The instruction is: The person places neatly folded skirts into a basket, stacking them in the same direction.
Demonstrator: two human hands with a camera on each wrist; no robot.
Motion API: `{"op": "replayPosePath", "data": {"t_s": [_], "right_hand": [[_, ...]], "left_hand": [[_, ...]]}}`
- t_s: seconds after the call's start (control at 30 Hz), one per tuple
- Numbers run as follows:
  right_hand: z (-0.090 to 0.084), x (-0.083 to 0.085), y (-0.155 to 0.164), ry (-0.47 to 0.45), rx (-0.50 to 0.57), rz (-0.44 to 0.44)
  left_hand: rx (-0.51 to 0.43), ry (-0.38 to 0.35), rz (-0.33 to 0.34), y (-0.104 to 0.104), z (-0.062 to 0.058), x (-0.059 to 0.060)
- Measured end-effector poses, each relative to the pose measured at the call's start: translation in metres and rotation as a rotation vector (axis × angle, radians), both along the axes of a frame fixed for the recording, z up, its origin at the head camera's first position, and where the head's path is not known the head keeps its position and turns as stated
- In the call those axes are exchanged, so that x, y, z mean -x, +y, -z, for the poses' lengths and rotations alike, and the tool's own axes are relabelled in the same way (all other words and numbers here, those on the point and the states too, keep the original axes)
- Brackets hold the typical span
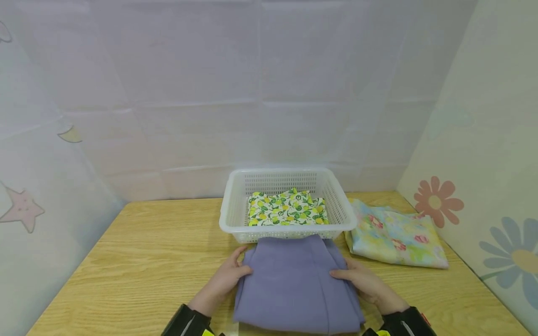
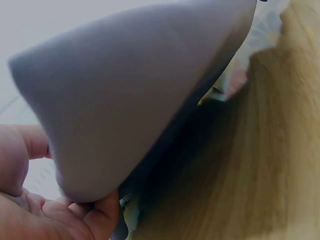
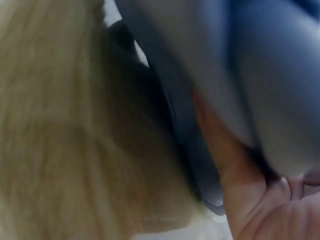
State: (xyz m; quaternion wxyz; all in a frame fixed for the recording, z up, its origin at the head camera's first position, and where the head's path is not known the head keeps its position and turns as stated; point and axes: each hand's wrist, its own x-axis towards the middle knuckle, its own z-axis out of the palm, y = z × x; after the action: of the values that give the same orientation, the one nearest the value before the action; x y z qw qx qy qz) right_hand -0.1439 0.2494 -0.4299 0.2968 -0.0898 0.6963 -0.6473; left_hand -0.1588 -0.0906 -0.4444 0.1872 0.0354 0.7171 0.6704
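Your left hand (image 1: pixel 227 275) grips the left edge of the folded purple cloth (image 1: pixel 294 284), thumb lying on top and fingers (image 2: pixel 95 215) tucked beneath the fold, as the left wrist view shows. Your right hand (image 1: pixel 363 280) holds the right edge the same way, thumb on the upper face and fingers (image 3: pixel 225 150) under the cloth. The cloth sits on the wooden table (image 1: pixel 143 256) directly in front of you, its far edge touching or just short of the near wall of the white plastic basket (image 1: pixel 235 205); which of the two cannot be told from here.

Inside the basket lies a folded lemon-print cloth (image 1: pixel 287 209), filling most of the floor. Just right of the basket, touching its corner, a folded pastel floral cloth (image 1: pixel 395 238) rests near the table's right edge, close to the flowered wall panel (image 1: pixel 483 186).

You have broad bare tabletop on your left, from the purple cloth out to the left edge. On your right the room is narrower, bounded by the floral cloth. The back wall covering (image 1: pixel 252 93) stands close behind the basket.
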Motion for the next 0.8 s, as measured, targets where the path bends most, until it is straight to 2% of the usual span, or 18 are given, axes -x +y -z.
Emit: {"op": "replayPosePath", "data": {"t_s": [0.2, 0.53, 0.8], "right_hand": [[-0.01, 0.0, 0.003, 0.008, 0.062, -0.006], [-0.032, -0.002, 0.007, 0.003, 0.133, 0.008], [-0.047, -0.004, 0.009, -0.002, 0.283, -0.06]], "left_hand": [[-0.05, -0.011, 0.022, -0.003, -0.012, -0.001], [-0.177, -0.032, 0.057, -0.007, -0.041, -0.006], [-0.267, -0.005, 0.086, -0.009, -0.06, -0.01]]}}
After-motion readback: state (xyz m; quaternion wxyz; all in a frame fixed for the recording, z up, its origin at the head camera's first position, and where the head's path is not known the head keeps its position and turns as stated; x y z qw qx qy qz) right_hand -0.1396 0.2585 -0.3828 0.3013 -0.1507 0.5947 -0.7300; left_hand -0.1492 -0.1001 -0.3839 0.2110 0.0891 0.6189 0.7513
